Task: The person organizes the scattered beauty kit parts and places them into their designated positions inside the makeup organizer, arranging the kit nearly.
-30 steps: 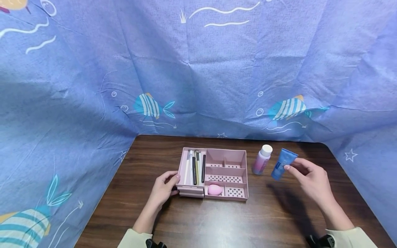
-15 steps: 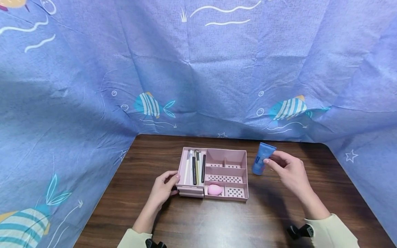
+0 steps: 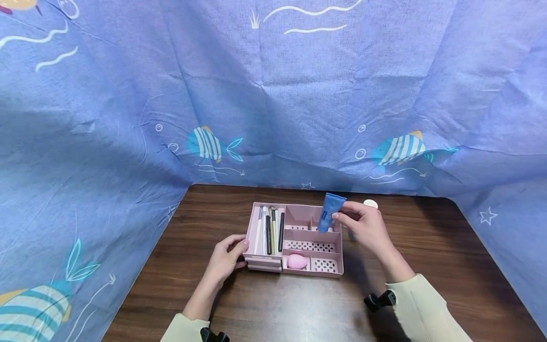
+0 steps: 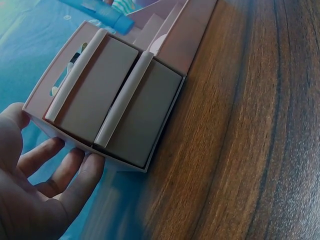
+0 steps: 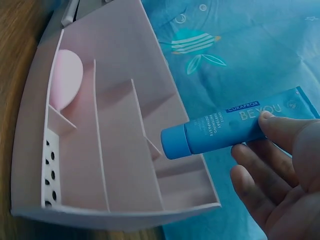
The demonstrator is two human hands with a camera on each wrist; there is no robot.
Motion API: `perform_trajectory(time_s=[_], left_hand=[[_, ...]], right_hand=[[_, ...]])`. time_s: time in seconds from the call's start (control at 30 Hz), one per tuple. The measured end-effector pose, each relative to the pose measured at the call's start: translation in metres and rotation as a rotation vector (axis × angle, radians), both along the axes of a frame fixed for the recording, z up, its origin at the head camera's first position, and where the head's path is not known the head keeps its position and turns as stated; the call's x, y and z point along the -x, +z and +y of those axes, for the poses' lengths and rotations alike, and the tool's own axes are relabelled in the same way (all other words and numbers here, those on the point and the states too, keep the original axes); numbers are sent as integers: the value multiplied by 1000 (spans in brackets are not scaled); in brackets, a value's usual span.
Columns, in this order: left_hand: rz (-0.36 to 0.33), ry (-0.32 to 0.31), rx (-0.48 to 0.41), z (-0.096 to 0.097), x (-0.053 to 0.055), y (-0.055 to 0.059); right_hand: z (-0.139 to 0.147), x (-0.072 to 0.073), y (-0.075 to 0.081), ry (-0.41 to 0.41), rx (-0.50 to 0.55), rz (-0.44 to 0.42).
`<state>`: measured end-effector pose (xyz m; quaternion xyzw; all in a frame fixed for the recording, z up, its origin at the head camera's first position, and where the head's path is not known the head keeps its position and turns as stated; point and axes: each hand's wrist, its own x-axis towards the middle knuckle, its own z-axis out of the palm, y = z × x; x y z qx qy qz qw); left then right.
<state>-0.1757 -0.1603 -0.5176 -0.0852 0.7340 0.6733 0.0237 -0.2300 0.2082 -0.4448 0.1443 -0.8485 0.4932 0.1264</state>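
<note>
A pink desktop organizer (image 3: 313,273) with several compartments stands on the table. My left hand (image 3: 228,252) grips its left side near the front corner, thumb at the upper edge and fingers against the side wall, beside two small drawers (image 4: 142,107). Between thumb and fingers, my right hand (image 3: 368,227) pinches a blue toothpaste tube (image 5: 240,120) marked CURAPROX BE YOU. The tube is tilted, cap down, over the organizer's back right compartments. Several brushes and pencils (image 3: 273,232) stand in the left section. A pink makeup sponge (image 3: 297,261) lies in a front compartment.
Behind my right hand a bottle's white cap (image 3: 370,204) shows; most of that bottle is hidden. The dark wooden table (image 3: 205,213) ends at a blue fish-print cloth (image 3: 273,118) hanging at the back and sides.
My right hand has carried the toothpaste tube leftward, from right of the bottle, past it, to above the organizer. The left hand and the organizer have stayed in place.
</note>
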Motion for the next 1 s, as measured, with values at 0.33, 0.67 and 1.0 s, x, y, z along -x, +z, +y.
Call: perform_trajectory(time_s=[0.33,0.67,1.0], left_hand=[[-13,-14,-14,-1,2,-1],[-12,-9,-21,-2,2,-1],[-9,-11,-32,-2,1,-2]], right_hand=[[-31,17,-14,53,113,-105],[-50,30,-31,29,92,-182],[-63,40,-48,69,5,-164]])
